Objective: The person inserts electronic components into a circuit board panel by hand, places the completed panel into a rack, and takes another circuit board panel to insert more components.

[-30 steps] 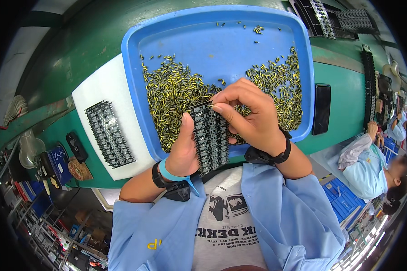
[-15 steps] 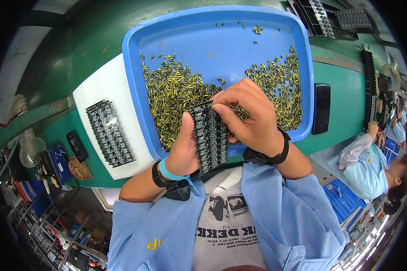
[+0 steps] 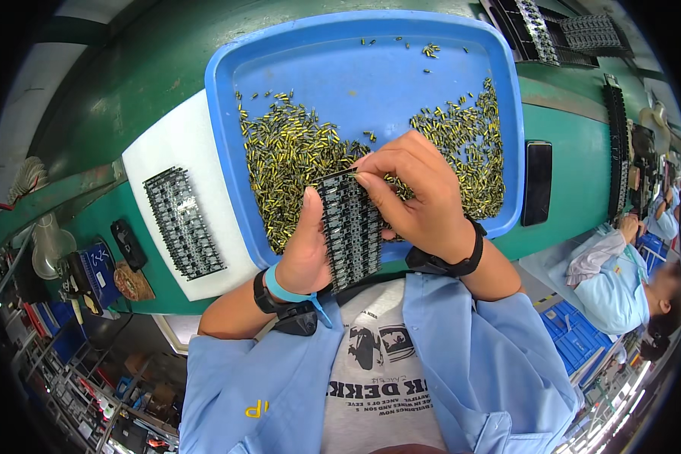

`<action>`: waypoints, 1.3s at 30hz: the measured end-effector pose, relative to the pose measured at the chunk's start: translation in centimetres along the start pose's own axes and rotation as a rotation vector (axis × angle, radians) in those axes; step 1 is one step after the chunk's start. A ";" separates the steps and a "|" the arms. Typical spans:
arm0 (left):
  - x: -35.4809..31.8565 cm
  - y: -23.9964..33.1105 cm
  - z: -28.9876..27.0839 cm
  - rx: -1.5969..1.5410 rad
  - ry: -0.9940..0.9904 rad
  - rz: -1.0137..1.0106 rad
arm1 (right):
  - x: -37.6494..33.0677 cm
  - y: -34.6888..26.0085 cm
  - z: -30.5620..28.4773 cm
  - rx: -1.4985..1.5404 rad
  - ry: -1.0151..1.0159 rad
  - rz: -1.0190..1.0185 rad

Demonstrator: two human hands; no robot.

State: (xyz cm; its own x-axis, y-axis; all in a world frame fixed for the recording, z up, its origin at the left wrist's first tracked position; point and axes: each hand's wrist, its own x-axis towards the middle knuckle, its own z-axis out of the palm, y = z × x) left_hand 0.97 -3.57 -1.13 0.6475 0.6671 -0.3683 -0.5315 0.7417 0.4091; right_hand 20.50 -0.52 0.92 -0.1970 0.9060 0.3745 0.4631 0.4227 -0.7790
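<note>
My left hand (image 3: 304, 253) grips a dark circuit board panel (image 3: 351, 231) along its left side, thumb up and fingers behind it. The panel carries rows of small parts and is tilted over the near rim of a blue tray (image 3: 340, 72). At the panel's top right corner, my right hand (image 3: 424, 189) pinches with thumb and forefinger. Whatever lies between those fingertips is too small to make out. Heaps of tiny black-and-yellow cylindrical components (image 3: 291, 155) fill much of the tray, some of them behind my hands.
Left of the tray, a second circuit board panel (image 3: 185, 223) lies on a white sheet (image 3: 147, 155). A black phone (image 3: 537, 183) rests by the tray's right side on the green table (image 3: 571, 151). Black racks (image 3: 617, 144) stand farther right. Another person (image 3: 613, 287) works at the right.
My hands and the panel have hardly moved; the right hand keeps its pinch at the panel's corner. At the right, the other person's hand has shifted slightly.
</note>
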 end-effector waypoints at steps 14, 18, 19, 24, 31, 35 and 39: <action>0.0 0.5 0.8 0.087 -0.053 0.034 | -0.4 -0.3 0.6 -0.084 0.083 -0.085; -0.1 0.4 0.9 0.050 -0.032 0.025 | -0.4 -0.4 0.7 -0.108 0.084 -0.090; -0.1 0.4 0.9 0.029 -0.017 0.021 | -0.4 -0.5 0.6 -0.108 0.084 -0.090; 0.0 0.3 1.0 0.031 -0.004 0.030 | 0.0 -1.0 0.2 -0.247 0.059 -0.180; -0.1 0.1 0.7 0.069 0.008 0.009 | -0.1 -1.6 0.1 -0.391 0.062 -0.256; -0.2 0.0 0.3 0.094 -0.004 -0.004 | -0.2 -1.7 -0.2 -0.432 0.047 -0.246; -0.1 -0.1 0.6 0.123 0.014 0.011 | -0.2 -1.6 -0.5 -0.458 -0.002 -0.287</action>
State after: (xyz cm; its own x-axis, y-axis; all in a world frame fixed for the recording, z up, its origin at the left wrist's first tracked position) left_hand 1.27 -3.77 -0.57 0.6335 0.6769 -0.3747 -0.4668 0.7207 0.5126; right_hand 20.26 -1.41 2.32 -0.3726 0.7558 0.5384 0.7198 0.6016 -0.3465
